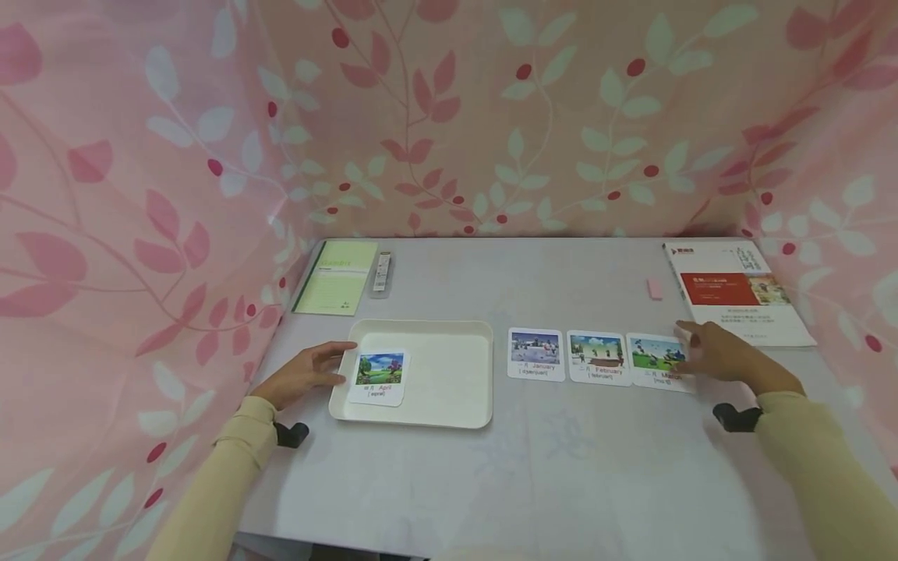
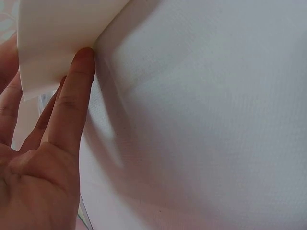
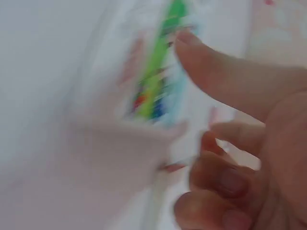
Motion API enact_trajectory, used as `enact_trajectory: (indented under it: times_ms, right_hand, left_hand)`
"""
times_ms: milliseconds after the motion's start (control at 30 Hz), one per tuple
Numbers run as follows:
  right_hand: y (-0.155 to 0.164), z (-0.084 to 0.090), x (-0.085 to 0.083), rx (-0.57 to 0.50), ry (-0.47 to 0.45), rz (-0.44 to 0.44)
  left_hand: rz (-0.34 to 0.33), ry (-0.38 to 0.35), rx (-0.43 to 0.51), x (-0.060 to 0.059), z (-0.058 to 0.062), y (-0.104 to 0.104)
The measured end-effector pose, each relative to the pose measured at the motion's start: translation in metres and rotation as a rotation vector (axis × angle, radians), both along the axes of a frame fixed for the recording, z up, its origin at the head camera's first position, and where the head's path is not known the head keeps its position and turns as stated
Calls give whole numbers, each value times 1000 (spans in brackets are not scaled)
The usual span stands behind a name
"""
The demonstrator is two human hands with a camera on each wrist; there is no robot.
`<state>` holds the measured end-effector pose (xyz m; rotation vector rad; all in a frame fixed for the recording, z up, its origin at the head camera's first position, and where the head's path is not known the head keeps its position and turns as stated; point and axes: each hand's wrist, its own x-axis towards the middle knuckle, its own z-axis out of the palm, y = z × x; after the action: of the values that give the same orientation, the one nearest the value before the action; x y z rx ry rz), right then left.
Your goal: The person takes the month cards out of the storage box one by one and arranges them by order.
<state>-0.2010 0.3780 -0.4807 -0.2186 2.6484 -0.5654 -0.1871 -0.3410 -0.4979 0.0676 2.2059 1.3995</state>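
March card (image 1: 656, 362) | right edge under right fingers (image 1: 693, 365) | tray (image 1: 449, 374) | touching left fingers (image 1: 328, 379)

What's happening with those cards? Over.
Left hand touching white rectangular tray. Right hand at right edge of white-bordered March card, contact unclear. White-and-red book beyond, not covering card.

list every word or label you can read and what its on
"一月 January": left card in row
"二月 February": middle card
"三月 March": right card
"四月 April": card in tray
Too small or blurred: card phonetics, notebook, book and slim case text.
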Motion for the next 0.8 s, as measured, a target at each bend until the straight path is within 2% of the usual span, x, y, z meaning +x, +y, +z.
enact_trajectory:
  times_ms: [67, 167, 300, 467, 633, 700, 800]
  right_hand:
    - [-12, 10, -5, -35, 42, -28]
    - [-46, 25, -13, -115, 99, -49]
    - [-110, 39, -20, -270, 109, -23]
    - [-205, 45, -21, -459, 43, 54]
    - [-306, 24, -15, -597, -72, 106]
    - [-342, 11, -11, -612, -103, 92]
    - [-385, -9, -5, -568, -106, 60]
  left_hand:
    - [4, 0, -1, 0, 0, 0]
    - [9, 2, -11, 0, 0, 0]
    - [7, 3, -30, -1, 0, -1]
    - [8, -7, -31, -1, -1, -1]
    - [11, -5, -36, -1, -4, -3]
    - [12, 1, -38, -1, -4, -3]
    - [16, -5, -29, -2, -5, -3]
